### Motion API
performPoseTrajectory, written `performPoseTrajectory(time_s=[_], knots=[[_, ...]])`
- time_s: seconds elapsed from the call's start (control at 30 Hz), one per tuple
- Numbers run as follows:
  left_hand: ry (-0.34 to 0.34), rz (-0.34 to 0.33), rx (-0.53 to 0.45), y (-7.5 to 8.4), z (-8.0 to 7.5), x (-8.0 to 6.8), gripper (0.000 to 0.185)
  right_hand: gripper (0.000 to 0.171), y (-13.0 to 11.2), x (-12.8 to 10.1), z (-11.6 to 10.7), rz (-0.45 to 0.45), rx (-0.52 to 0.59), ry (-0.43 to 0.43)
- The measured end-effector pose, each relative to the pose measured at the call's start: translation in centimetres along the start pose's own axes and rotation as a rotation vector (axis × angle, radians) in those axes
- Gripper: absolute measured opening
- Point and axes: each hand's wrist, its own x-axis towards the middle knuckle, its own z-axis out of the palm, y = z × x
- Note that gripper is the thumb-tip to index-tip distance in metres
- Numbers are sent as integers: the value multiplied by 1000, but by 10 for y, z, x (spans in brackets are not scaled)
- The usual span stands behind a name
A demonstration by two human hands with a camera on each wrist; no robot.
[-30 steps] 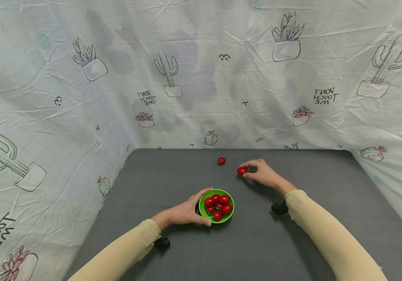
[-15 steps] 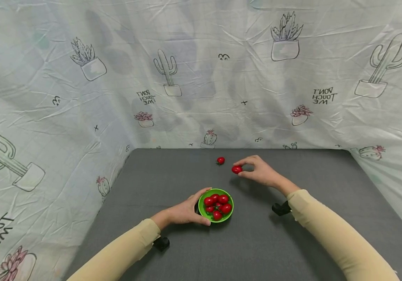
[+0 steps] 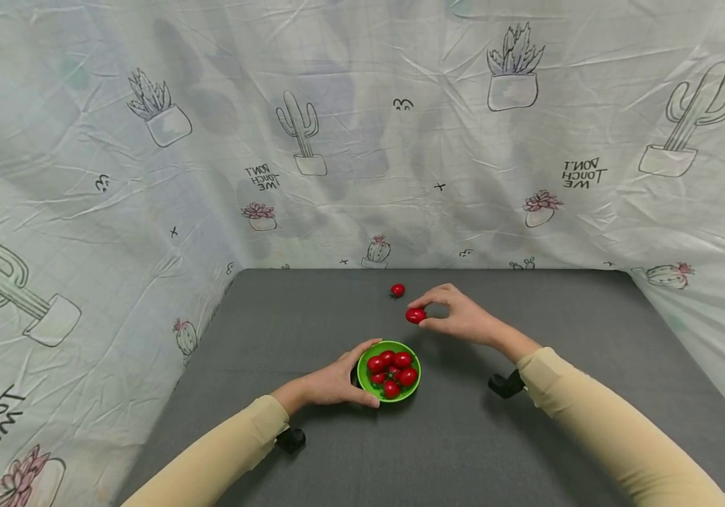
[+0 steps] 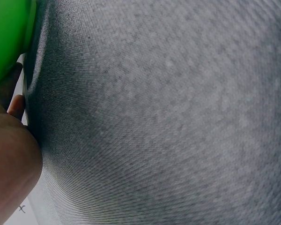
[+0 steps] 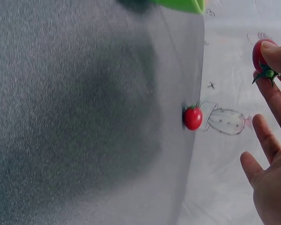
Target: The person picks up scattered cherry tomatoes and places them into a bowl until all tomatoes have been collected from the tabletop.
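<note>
A small green bowl (image 3: 369, 384) with several red cherry tomatoes in it stands on the grey table (image 3: 451, 451). My left hand (image 3: 337, 380) curls round the bowl's left side, thumb at the near rim; the left wrist view shows only a bit of green bowl (image 4: 7, 37) and my palm. My right hand (image 3: 457, 317) pinches a red cherry tomato (image 3: 415, 315) between thumb and forefinger, in the air just beyond the bowl; the right wrist view shows that tomato (image 5: 261, 55) with its green stem. Another tomato (image 3: 397, 289) lies on the table farther back, also seen as the loose tomato (image 5: 193, 117).
A cloth printed with cactus and plant drawings (image 3: 312, 141) hangs round the table on the back, left and right. Black wrist-camera mounts (image 3: 505, 384) sit under both sleeves. Grey table surface spreads to the front and right.
My right hand has lifted the tomato off the table and carried it left and nearer, toward the bowl. The left hand and the bowl have stayed in place.
</note>
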Motion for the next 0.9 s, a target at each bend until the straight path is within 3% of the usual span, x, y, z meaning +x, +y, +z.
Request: performPoseTrajectory(time_s=[0.9], knots=[[-17, 0, -7, -3, -2, -1, 100, 31, -30, -11, 21, -97, 6, -103]])
